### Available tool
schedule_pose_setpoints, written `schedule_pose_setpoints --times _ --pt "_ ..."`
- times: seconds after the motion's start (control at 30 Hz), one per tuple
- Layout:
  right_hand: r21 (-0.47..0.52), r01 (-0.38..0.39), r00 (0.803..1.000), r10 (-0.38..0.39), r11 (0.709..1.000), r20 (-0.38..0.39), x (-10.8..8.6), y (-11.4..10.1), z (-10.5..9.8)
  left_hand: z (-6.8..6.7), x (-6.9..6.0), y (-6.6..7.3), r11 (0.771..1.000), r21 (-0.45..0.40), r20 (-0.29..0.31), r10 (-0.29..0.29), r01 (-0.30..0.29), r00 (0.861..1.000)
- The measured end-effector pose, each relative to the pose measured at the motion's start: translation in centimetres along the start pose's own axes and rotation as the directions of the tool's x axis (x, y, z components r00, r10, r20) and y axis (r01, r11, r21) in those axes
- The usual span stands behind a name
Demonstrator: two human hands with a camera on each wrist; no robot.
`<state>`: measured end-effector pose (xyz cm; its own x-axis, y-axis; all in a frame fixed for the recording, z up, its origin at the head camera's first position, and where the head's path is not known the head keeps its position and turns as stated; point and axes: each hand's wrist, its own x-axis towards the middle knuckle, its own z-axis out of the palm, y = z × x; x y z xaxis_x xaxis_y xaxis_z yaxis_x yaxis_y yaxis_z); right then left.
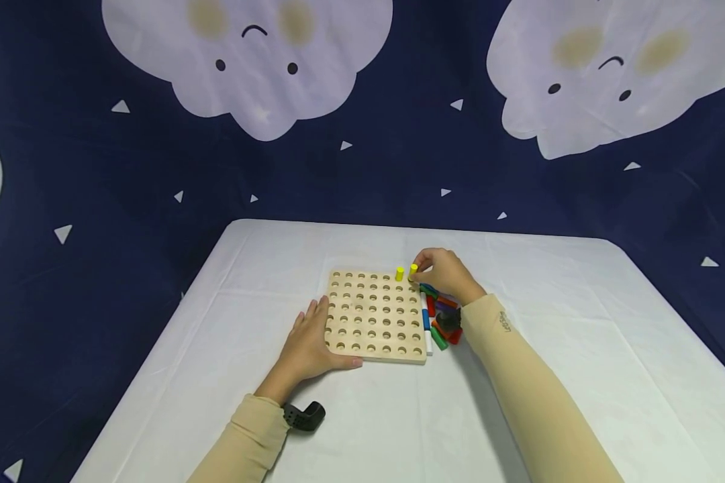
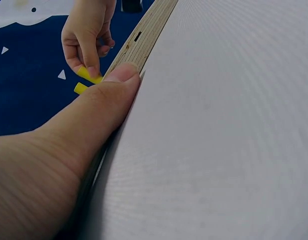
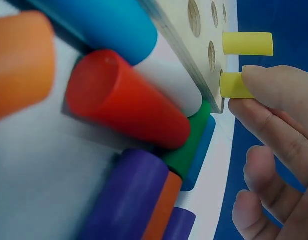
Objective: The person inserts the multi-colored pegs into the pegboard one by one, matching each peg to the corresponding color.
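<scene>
A square wooden board (image 1: 372, 315) with rows of round holes lies on the table. My right hand (image 1: 446, 272) pinches a yellow peg (image 1: 413, 269) at the board's far right corner hole; in the right wrist view that peg (image 3: 233, 85) stands in the hole between thumb and finger. Beside it a second yellow peg (image 1: 400, 274) stands upright in the far row. My left hand (image 1: 307, 343) rests against the board's near left corner, fingers along the left side and thumb (image 2: 106, 102) along the near edge, the fingers straight.
Right of the board lies a loose pile of pegs: red (image 3: 126, 100), purple (image 3: 129, 195), green (image 1: 439, 338), orange (image 3: 21, 62), blue and white, some touching its side. The white table (image 1: 519, 275) ends at a dark blue backdrop (image 1: 399, 174) with cloud shapes.
</scene>
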<state>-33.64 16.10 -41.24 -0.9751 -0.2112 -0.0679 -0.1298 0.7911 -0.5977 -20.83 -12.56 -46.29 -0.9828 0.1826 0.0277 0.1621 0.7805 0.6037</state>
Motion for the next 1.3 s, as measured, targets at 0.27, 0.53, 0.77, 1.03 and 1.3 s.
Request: schedule_pose_setpoints --times 0.27,0.53,0.77,1.03,1.3 --pt "-0.013 0.002 1.0 -0.002 1.0 0.005 -0.1 0.0 0.1 0.0 0.0 0.0 1.0 0.01 0.004 0.0 -0.001 1.0" --pt "-0.044 0.002 1.0 -0.003 0.999 -0.01 -0.2 0.2 0.4 0.1 0.0 0.0 1.0 0.008 0.008 0.0 0.0 1.0" --pt "-0.047 -0.037 0.999 0.037 0.998 0.018 -0.4 0.5 -0.2 0.1 0.1 -0.1 1.0 0.012 0.011 0.0 -0.001 1.0" --pt "-0.144 -0.018 0.997 0.029 0.989 0.071 -0.7 2.3 -1.3 -0.1 0.0 0.0 1.0 0.006 0.011 -0.003 0.003 1.0" --pt "-0.187 0.006 0.991 0.019 0.982 0.136 -0.6 3.0 -1.4 0.0 0.1 0.0 1.0 0.006 0.012 -0.01 0.01 1.0"
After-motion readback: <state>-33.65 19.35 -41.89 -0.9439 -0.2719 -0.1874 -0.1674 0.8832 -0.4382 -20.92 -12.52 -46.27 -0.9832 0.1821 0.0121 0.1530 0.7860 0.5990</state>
